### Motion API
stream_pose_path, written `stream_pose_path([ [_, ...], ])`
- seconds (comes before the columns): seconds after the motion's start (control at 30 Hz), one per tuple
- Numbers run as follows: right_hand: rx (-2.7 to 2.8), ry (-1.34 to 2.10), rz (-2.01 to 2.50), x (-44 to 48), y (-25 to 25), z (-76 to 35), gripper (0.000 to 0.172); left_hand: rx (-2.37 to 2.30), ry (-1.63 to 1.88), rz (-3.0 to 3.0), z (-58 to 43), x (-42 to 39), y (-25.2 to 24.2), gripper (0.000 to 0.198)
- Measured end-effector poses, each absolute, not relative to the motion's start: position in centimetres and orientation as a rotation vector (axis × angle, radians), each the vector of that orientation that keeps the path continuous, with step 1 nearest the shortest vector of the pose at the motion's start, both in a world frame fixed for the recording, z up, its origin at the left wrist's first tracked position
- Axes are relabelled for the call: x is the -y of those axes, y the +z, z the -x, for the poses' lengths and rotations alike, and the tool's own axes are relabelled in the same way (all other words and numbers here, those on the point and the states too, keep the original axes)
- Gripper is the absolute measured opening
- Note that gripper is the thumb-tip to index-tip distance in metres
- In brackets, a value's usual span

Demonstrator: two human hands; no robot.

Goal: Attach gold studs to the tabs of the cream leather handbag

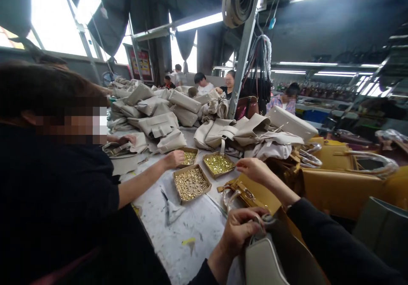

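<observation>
My left hand (240, 229) is closed on the upper edge of a grey bag (264, 259) at the bottom, near the table's front. Farther forward, my right hand (255, 170) hangs beside the right edge of a cardboard tray of shiny gold pieces (218, 164). Its fingertips are pressed together, and anything between them is too small to make out. A second tray of small gold studs (191, 183) lies nearer on the white table (181, 251). Behind it is a third tray (188, 157).
A person (57, 170) sits at the left, one hand at the third tray. Beige bags (159, 119) are heaped across the back. Yellow bags (338, 187) fill the right side. A metal post (245, 47) rises behind the trays. Pliers (165, 200) lie on the table.
</observation>
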State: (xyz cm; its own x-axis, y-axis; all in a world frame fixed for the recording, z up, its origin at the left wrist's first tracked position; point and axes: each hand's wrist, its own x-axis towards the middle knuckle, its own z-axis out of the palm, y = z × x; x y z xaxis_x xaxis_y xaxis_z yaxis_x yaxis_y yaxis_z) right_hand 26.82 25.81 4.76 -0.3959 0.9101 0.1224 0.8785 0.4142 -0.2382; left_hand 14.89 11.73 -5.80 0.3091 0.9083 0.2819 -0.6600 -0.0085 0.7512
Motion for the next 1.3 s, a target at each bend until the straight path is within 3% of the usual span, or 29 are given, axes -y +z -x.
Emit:
stream_pose_path([
  [0.13,2.591,0.134,1.712,-30.3,1.2,-23.3,0.016,-0.291,1.211,-0.899,-13.9,-11.7,-5.8,0.021],
  [0.53,2.836,-0.02,1.91,-35.4,-5.4,-19.2,0.032,-0.24,1.099,-0.947,-13.1,-12.0,-6.7,0.033],
  [0.83,2.868,-0.089,1.824,-35.3,-6.5,-19.5,0.03,-0.221,1.086,-0.853,-13.1,-11.7,-6.4,0.033],
  [1.3,2.536,0.227,1.842,-34.9,-6.6,-20.5,0.027,-0.196,1.089,-0.885,-12.8,-11.6,-6.3,0.027],
])
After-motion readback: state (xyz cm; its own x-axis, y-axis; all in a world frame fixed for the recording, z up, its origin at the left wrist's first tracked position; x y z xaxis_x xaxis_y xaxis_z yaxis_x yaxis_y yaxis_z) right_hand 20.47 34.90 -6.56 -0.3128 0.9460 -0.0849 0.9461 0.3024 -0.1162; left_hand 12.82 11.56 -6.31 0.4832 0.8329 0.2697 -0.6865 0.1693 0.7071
